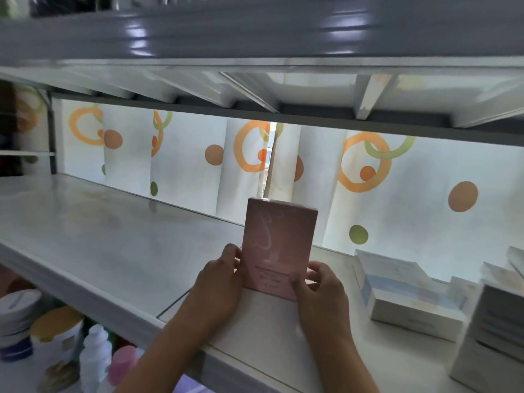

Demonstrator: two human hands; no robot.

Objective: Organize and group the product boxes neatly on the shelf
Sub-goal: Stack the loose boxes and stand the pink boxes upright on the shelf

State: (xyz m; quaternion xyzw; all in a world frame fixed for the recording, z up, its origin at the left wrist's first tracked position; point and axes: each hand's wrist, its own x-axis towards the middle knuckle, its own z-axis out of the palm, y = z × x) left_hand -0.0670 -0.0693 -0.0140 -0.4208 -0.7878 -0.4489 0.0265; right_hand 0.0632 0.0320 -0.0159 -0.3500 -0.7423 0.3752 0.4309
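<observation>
Pink box (279,245) upright on shelf (113,245), grasped between left hand (218,290) and right hand (320,296); white boxes (408,290) apparently nearer the right.

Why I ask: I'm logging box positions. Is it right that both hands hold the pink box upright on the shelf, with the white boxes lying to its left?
Not quite. The head view shows the white boxes to the right of the pink box, not its left. The rest stands: left hand and right hand hold it upright on the shelf.
</observation>
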